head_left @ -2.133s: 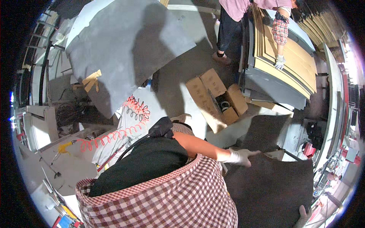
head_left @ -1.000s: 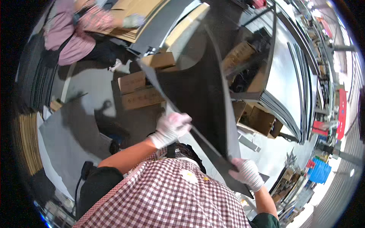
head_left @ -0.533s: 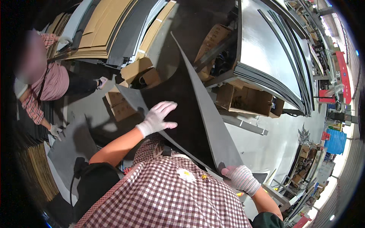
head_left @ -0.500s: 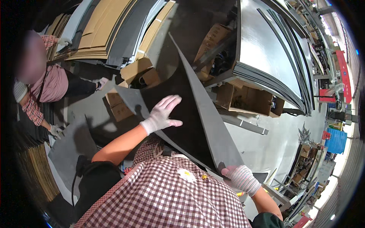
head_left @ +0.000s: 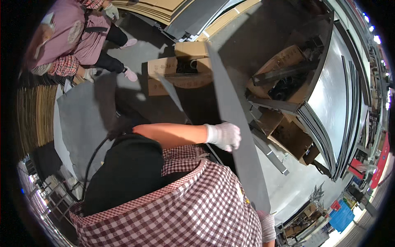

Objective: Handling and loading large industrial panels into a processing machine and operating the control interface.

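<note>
A large, thin, flexible sheet (head_left: pixel 242 160), dark grey outside and black inside, stands bent in front of my body, its grey flap running from the cartons down to my right side. My left hand (head_left: pixel 226 136), in a white knit glove, reaches across the black inner face. Its fingers are curled closed at the flap's inner edge. Low on the right, my right hand (head_left: pixel 266 225), also gloved, grips the sheet's near end; most of its fingers are hidden behind my checked apron and the sheet.
Beyond the sheet sits an open carton (head_left: pixel 162 76). At right, a table stacked with sheets (head_left: pixel 335 119) has open boxes (head_left: pixel 292 136) below. A co-worker (head_left: pixel 78 37) stands far left beside a grey sheet (head_left: pixel 88 123) and a brown stack (head_left: pixel 37 115). More sheets (head_left: pixel 160 10) lie at the back.
My left hand has gone from spread fingers on the black face to curled fingers at the flap edge, farther right. The view has turned. The co-worker's legs and both feet now show.
</note>
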Available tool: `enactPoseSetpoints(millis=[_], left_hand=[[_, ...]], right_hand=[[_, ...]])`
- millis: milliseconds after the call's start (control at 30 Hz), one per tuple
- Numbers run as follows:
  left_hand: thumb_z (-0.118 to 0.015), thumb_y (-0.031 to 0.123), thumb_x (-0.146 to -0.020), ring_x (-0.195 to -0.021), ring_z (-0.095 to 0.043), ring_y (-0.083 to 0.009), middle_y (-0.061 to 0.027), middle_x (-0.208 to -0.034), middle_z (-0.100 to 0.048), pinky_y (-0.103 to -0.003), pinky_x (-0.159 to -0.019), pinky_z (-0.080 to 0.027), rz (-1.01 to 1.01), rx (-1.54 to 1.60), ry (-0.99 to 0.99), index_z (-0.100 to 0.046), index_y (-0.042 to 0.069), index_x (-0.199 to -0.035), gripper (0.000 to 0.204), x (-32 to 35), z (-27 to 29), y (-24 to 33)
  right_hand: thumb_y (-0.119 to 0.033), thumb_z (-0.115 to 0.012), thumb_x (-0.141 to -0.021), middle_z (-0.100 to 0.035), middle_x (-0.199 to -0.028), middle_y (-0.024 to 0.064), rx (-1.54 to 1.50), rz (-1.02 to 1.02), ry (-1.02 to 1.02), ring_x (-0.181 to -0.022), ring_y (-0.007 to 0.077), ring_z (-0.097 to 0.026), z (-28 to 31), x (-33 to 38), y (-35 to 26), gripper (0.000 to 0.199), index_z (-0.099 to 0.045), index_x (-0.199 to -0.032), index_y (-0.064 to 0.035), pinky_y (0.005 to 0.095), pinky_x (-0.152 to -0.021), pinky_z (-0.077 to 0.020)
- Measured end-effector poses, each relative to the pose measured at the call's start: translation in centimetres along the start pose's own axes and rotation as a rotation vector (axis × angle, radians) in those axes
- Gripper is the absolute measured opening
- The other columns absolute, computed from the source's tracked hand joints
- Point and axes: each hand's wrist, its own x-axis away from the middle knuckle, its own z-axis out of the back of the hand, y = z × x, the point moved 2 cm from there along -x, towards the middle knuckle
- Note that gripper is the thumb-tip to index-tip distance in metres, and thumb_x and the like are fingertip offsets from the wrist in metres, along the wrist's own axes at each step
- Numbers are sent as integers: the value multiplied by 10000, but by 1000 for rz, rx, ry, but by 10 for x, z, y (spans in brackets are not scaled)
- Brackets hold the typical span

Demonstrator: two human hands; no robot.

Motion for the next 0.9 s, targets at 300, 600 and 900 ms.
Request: enactPoseSetpoints(millis=[300,600,900], left_hand=[[-675,548,-797,-1226,-505,-259,-100,-1279,-565,-419,-1115,-308,165,277,-49,-579,79,-1248,659,83,3,13],[-821,325,-617,-1329,-396,-302,-136,-1407,-437,-437,-1108,-316,298,-225,-320,-428,104,-1390,895,44,-13,18],[-642,161,-757,-1002,-589,-253,-38,-1091,-637,-395,-845,-513,319,-128,-466,-597,127,-1181,427,-101,-106,93]], right_hand=[[-319,-712,-708,-654,-800,104,404,78,38,-776,329,-651,90,6,-96,242,-643,-865,-148,442,-643,-515],[-234,-684,-733,-612,-810,67,362,156,113,-759,320,-633,92,23,-48,187,-590,-874,-154,451,-629,-508],[-195,-676,-677,-647,-813,101,279,-56,397,-805,318,-634,54,38,179,157,-670,-818,-128,410,-719,-527]])
